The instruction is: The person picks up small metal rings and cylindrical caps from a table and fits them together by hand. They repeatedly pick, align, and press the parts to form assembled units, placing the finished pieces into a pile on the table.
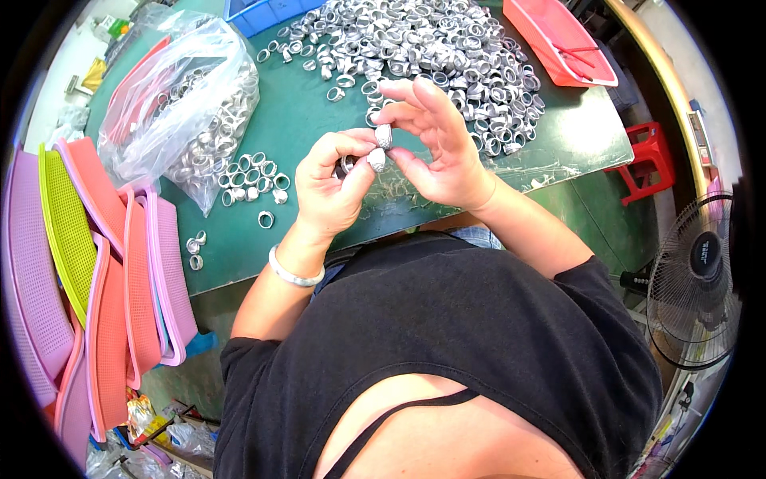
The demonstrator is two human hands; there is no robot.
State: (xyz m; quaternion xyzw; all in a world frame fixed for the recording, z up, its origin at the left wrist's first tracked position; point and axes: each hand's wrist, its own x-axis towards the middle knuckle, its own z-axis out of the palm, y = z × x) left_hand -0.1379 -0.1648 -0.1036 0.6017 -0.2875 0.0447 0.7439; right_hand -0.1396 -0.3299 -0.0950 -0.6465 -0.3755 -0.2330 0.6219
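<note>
- A green worktop (295,120) fills the upper middle of the frame, with an electric fan (698,279) on the floor at the right edge.
- A big heap of silver rings (431,40) lies at top centre; a clear bag of rings (191,104) sits upper left, with loose rings (255,176) beside it.
- Stacked plastic mesh trays (104,263) line the left edge; a red tray (558,40) sits upper right and a red stool (650,160) stands at right.
- At centre, the left hand (331,188) pinches one small silver piece (377,160).
- The right hand (443,144) pinches another silver piece (384,136), its other fingers spread.
</note>
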